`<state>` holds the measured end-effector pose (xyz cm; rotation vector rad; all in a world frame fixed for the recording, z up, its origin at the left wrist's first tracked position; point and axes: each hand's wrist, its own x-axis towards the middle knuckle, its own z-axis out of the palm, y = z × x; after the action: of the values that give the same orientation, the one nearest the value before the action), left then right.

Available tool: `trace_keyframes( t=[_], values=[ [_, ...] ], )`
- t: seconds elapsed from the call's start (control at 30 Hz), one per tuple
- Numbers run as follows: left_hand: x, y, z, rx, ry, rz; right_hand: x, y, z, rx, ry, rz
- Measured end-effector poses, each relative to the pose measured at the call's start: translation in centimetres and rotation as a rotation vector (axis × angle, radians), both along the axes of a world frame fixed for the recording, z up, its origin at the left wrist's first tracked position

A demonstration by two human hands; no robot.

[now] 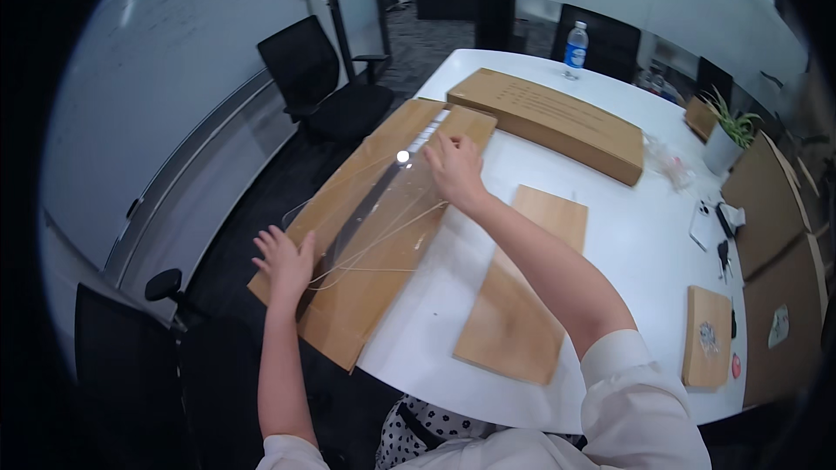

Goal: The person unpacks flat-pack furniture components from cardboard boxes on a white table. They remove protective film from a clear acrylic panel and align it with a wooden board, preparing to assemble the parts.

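A clear plastic sheet (pixel 396 209) lies tilted over a flattened or opened long cardboard box (pixel 348 318) at the table's left side. Thin pale lines cross the sheet; whether they are cords or its edges I cannot tell. My right hand (pixel 456 172) is at the sheet's far right edge, fingers curled and pinched on it. Beside the sheet's near left edge is my left hand (pixel 287 263), with fingers spread and nothing gripped. A dark gap with white strips runs down the middle of the cardboard. Right of it, a light wooden board (pixel 514 322) lies flat on the white table (pixel 618 244).
A closed long cardboard box (pixel 544 126) lies across the far side, with a water bottle (pixel 576 50) behind it. To the right are a potted plant (pixel 727 139), a phone (pixel 701 224) and a small wooden board (pixel 707 331) bearing a bag. Office chairs (pixel 318 78) stand left.
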<state>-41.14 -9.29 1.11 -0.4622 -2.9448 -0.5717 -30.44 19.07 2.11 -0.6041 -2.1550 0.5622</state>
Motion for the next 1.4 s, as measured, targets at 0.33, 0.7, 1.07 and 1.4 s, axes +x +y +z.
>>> trace_keyframes(
  t=[0.33, 0.7, 1.07, 1.4],
  values=[
    [21.9, 3.0, 2.0, 0.616, -0.317, -1.031, 30.6, -7.3, 2.3, -0.436, -0.233, 0.345],
    [38.2, 7.7, 0.4, 0.300, -0.491, -1.631, 56.6, -3.2, -2.6, -0.103, -0.335, -0.821],
    [40.3, 10.0, 0.5, 0.383, -0.646, -1.456, 56.0, 3.3, 0.0, -0.169, -0.064, -0.605],
    [41.3, 13.3, -1.3, 0.465, -0.994, -1.317, 57.0, 12.4, -2.4, 0.021, -0.316, -0.534]
  ],
)
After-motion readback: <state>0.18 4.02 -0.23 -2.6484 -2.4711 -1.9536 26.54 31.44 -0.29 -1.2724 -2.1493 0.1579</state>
